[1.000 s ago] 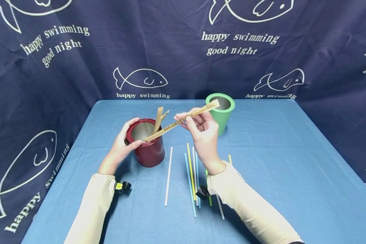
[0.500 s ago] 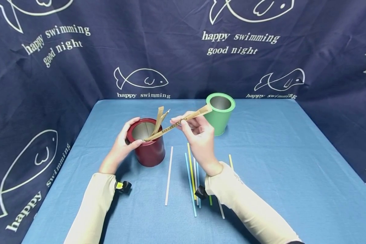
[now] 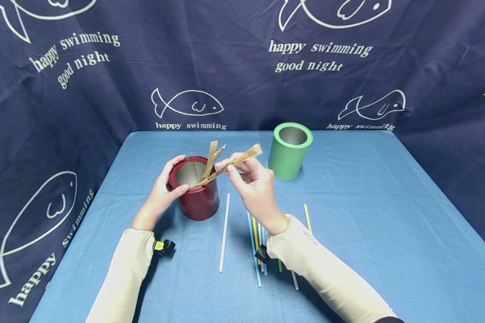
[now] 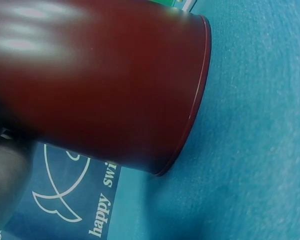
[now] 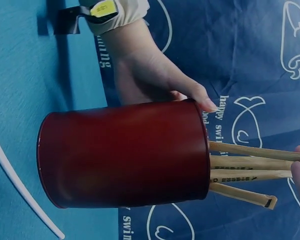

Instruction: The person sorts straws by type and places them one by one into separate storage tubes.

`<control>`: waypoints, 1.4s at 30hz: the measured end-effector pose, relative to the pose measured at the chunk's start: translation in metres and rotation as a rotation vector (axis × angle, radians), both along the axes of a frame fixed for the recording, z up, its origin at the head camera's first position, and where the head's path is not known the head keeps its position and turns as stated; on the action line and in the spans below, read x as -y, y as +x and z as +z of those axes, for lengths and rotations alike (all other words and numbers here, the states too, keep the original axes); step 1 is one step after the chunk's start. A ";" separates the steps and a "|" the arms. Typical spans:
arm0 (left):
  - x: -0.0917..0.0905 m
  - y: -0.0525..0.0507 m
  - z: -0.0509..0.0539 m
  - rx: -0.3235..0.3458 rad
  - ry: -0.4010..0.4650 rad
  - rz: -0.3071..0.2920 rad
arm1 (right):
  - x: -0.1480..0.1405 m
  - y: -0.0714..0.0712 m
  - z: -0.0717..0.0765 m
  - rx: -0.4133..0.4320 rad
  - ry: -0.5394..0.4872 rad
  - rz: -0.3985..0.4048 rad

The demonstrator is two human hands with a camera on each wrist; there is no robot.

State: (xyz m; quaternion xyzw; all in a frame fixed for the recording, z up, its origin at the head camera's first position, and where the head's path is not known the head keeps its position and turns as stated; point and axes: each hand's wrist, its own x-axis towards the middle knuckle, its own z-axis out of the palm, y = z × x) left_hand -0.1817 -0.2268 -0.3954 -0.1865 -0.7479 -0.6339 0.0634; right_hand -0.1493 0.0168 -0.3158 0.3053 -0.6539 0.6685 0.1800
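While a blue tablecloth [image 3: 384,211] is spreading from side to side before us, we are facing a navy curtain [image 3: 250,67] that is hanging behind it and along both sides, showing white fish outlines and the words "happy swimming" and "good night". Faint creases are running through both fabrics.

Left of the middle, a red can [image 3: 202,204] is standing on the cloth with its mouth up, and our left hand [image 3: 161,187] is gripping it at the rim, thumb on the near edge and fingers round the far side. Our right hand [image 3: 256,190] is pinching a paper packet [image 3: 250,153] between thumb and fingertips; its lower end is reaching the can's mouth, while its pale upper end is sticking out past the fingers. Other brown packets [image 3: 209,162] are leaning out of the same can (from the right wrist we are counting three).

Near the cloth's far edge a green can [image 3: 288,159] is standing open, well apart from the red one. Closer to us, a white straw [image 3: 224,235] is lying by itself, and blue straws [image 3: 256,262] are lying beside others near our right forearm, which is partly hiding them. A green straw [image 3: 280,266] is peeking out below the cream sleeve [image 3: 327,267].
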 end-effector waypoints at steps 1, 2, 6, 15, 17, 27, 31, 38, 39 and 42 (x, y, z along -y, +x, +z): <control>0.000 0.000 0.000 -0.002 0.002 -0.002 | 0.001 0.000 -0.001 -0.012 0.020 -0.007; 0.000 0.000 0.000 -0.003 0.003 -0.003 | 0.002 0.000 -0.002 -0.028 0.037 -0.015; 0.000 -0.001 0.001 -0.009 -0.001 -0.001 | 0.006 -0.001 -0.005 -0.068 0.093 -0.029; 0.000 0.000 0.000 -0.014 -0.006 0.003 | 0.014 -0.005 -0.011 -0.085 0.178 -0.061; 0.000 0.000 0.000 -0.015 -0.006 0.003 | 0.016 -0.006 -0.012 -0.089 0.187 -0.067; -0.001 0.000 -0.001 -0.017 0.000 0.003 | 0.021 -0.010 -0.019 -0.094 0.228 -0.056; -0.001 0.000 0.000 -0.022 0.001 -0.002 | 0.023 -0.012 -0.021 -0.100 0.256 -0.062; 0.000 0.000 -0.001 -0.019 0.011 -0.003 | 0.028 -0.014 -0.025 -0.102 0.290 -0.049; 0.000 0.000 -0.001 -0.020 0.011 -0.003 | 0.028 -0.015 -0.025 -0.102 0.293 -0.048; 0.000 -0.001 -0.002 -0.024 0.009 -0.001 | 0.030 -0.015 -0.025 -0.098 0.307 -0.041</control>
